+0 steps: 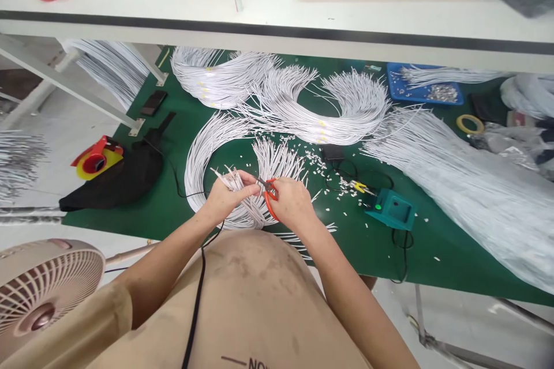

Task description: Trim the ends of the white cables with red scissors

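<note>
My left hand (231, 196) is closed round several thin white wires, their ends poking out above the fingers. In my right hand (294, 199) are red-handled pliers (271, 199), possibly cutters; their dark jaws meet the wires near my left fingertips. Whether the jaws are open or closed is too small to tell. Beneath both hands lies a coiled bundle of white wires (203, 155), its cut ends (279, 158) fanned out just beyond my right hand. Small white bits (318, 164) are scattered on the green mat (303, 248) to the right.
More white wire bundles (341, 121) lie behind. A teal device (393, 209) with a cable and a plastic-wrapped wire bundle (471, 190) are at right. Leftward are a tape dispenser (97, 158), a black bag (125, 179) and a fan (43, 294). A white shelf (194, 0) overhangs the back.
</note>
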A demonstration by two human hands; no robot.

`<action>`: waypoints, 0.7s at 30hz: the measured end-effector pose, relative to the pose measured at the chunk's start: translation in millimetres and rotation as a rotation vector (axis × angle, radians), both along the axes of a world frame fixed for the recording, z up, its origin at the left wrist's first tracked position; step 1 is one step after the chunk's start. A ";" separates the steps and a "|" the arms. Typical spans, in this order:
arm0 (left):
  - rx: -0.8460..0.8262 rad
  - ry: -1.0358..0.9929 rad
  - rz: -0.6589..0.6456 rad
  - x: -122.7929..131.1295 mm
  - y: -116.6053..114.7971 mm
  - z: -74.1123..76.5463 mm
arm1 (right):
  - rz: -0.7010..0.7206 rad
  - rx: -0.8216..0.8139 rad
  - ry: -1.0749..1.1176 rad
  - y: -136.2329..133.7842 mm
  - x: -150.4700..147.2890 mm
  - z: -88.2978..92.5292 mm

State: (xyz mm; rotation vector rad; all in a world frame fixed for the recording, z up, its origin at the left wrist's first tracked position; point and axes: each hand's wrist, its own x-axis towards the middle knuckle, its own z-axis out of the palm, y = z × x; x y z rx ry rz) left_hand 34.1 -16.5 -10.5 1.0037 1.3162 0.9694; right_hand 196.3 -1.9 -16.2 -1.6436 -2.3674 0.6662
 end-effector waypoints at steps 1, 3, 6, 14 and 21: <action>0.000 0.013 0.007 -0.2 0.0 -0.5 | 0.010 0.005 -0.033 -0.4 -0.1 1.4; -0.001 0.021 0.020 -0.7 -0.3 -1.2 | 0.024 0.009 -0.077 -0.6 -0.1 3.2; -0.001 0.011 0.022 -1.1 -1.2 -1.1 | 0.030 0.003 -0.105 -0.5 -0.4 3.4; -0.041 -0.029 0.000 -0.8 -3.3 -0.7 | -0.005 0.008 -0.004 -6.1 -0.9 -5.7; -0.017 0.031 -0.013 1.2 -4.5 0.0 | -0.288 -0.254 0.639 -0.9 -1.9 -9.1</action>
